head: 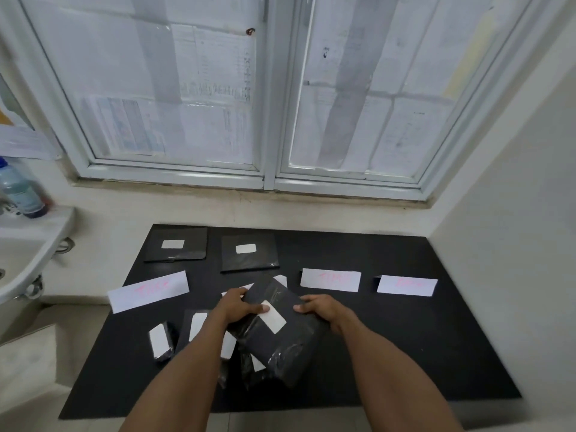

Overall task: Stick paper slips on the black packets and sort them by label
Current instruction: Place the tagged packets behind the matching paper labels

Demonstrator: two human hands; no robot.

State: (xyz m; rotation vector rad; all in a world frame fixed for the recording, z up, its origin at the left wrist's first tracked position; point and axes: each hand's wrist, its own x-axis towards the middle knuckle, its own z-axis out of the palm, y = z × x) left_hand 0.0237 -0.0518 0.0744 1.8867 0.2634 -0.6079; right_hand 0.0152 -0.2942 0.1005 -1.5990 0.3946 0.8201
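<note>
a black packet (280, 335) is held tilted between both hands over the middle of the mat (405, 353). the left hand (238, 307) grips its left edge, with the thumb pressing one end of the white slip (274, 319) on its face. the right hand (324, 310) clutches the right edge, fingers curled over it. under it and just to its left lies a loose pile (172, 336) of more packets with slips. at the far left, two flat packets (249, 260) with slips lie side by side. three paper labels (330, 279) with pink writing, too blurred to read, run across the mat. another white paper shows partly behind the held packet.
</note>
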